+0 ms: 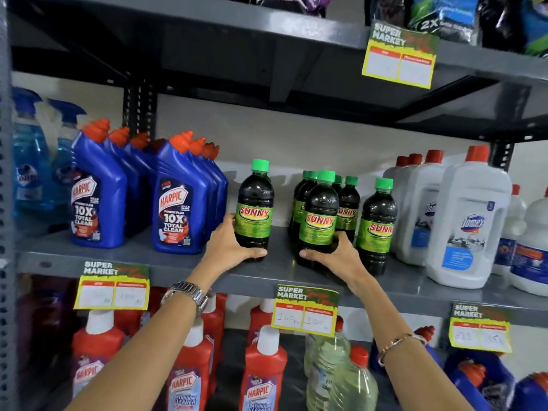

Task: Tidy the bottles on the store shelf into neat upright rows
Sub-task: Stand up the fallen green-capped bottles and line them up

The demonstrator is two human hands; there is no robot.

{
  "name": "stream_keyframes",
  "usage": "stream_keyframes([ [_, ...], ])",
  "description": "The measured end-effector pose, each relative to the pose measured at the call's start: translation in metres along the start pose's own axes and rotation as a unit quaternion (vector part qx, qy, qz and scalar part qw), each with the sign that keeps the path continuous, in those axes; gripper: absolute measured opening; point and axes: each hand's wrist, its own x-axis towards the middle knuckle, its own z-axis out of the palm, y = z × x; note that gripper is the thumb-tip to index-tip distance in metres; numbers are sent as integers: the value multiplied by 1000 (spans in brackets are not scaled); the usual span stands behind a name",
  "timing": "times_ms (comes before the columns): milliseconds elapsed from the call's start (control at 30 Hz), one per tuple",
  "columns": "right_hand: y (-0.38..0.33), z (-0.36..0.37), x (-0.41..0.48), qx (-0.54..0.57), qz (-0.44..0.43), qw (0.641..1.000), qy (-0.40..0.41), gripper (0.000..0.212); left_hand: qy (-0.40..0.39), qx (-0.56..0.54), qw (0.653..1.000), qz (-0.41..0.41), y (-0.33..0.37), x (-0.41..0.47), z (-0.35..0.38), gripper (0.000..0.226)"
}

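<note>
We face a grey metal shelf (pixel 142 264) with stock on three levels. Largest on the middle level are the white Domex bottles (pixel 467 221) with red caps, standing in rows at the right end. At the left stand the blue Harpic bottles (pixel 178 203) with angled red caps, in two rows running back, and beyond them blue spray bottles (pixel 29 167) at the far left. Between the Harpic and Domex groups stand the dark Sunny bottles (pixel 347 203) with green caps, all upright, in a loose cluster towards the right of that space. One lone Sunny bottle (pixel 254 212) stands apart to the left of the cluster, just beside the Harpic rows. Our left hand (pixel 229 246) is wrapped around its lower half, thumb across the base at the front. Our right hand (pixel 338 256) grips the base of the front Sunny bottle (pixel 318 221) of the cluster, near the shelf's front edge. Another Sunny bottle (pixel 378 229) stands just to its right. Yellow price tags (pixel 305 310) hang from the shelf edges. A watch (pixel 189 293) sits on the left wrist, a bracelet (pixel 397 344) on the right
</note>
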Motion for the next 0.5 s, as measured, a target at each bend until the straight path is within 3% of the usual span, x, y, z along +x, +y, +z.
stream_keyframes([
  [500,1,6,-6,-71,-65,995,28,84,47,45,998,-1,-4,-5,4,95],
])
